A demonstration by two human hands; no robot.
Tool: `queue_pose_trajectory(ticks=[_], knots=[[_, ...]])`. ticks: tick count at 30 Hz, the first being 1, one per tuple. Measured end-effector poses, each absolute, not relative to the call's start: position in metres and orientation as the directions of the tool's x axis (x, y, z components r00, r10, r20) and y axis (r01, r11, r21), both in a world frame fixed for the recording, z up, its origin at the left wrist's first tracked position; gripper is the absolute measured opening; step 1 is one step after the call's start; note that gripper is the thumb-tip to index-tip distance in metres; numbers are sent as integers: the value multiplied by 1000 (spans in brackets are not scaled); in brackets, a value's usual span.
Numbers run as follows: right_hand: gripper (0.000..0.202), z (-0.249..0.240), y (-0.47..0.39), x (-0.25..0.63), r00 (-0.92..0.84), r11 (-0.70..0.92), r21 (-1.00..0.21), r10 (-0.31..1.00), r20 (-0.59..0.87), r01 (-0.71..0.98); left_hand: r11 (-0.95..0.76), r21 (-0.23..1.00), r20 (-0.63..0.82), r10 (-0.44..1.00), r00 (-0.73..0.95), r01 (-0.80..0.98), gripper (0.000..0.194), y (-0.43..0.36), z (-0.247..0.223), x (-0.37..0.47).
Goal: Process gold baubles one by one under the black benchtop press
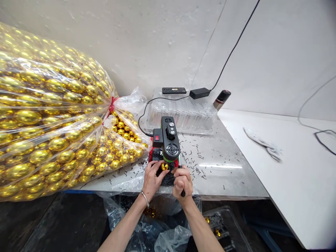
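A small shiny gold ball (pixel 165 166) sits under the head of a black bench drill press (pixel 170 136). My left hand (pixel 152 178) pinches the ball between thumb and fingers from the left side. Wrapped round the press's black lever handle (pixel 183 193) is my right hand (pixel 183 182), just right of the ball. The handle's lower end pokes out below that fist. The dark base under the ball is partly covered by my hands, with red material at its edges. Black shavings (pixel 194 162) lie scattered over the metal tabletop (pixel 225 178).
Huge clear bags of gold balls (pixel 52 122) fill the left side. Behind the press stand a clear plastic tray (pixel 181 115), a power adapter (pixel 199 93) and a flask (pixel 222 99). A glove (pixel 264 143) lies on the white table (pixel 296 168). Plastic bagging (pixel 173 238) hangs below the edge.
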State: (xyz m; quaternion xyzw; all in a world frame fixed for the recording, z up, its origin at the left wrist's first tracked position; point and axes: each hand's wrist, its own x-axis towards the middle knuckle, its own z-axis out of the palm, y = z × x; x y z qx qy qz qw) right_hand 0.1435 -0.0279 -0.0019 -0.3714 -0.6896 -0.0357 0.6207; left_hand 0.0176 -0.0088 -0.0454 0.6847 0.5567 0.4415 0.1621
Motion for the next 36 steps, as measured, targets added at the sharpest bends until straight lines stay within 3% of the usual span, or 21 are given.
queue_pose_trajectory(ticks=[7,10,15,17,21,24,27,30,33,35,36], knots=[[26,1,-28,145,-47,754,-330,429,902,568,-341,711,435,900,-5,615,29,-8,-46,17],[26,25,-32,145,-2,755,-386,457,889,530,-311,749,401,916,-27,585,29,-6,-45,18],[28,77,-37,142,94,660,-572,611,786,487,-277,805,396,909,-128,524,29,-22,-35,16],[28,87,-37,141,103,649,-595,630,769,474,-337,773,449,889,-88,538,31,-45,-35,10],[26,82,-37,141,98,671,-579,611,786,463,-557,599,514,818,256,576,39,-105,-49,-2],[26,72,-37,140,98,684,-559,589,802,468,-644,479,524,755,394,597,44,-129,-58,-7],[28,68,-37,139,97,695,-546,574,813,467,-652,419,582,727,365,632,37,-108,-43,-17],[28,67,-37,139,89,702,-536,566,819,469,-535,399,656,734,175,745,31,-46,-9,-39],[27,67,-37,140,80,709,-528,561,824,467,-301,403,541,840,40,864,27,33,23,-68],[27,67,-37,141,79,713,-524,556,827,465,-192,397,296,952,73,897,18,78,32,-82],[27,67,-37,141,79,714,-523,555,828,466,-191,402,244,965,96,895,11,96,32,-87]])
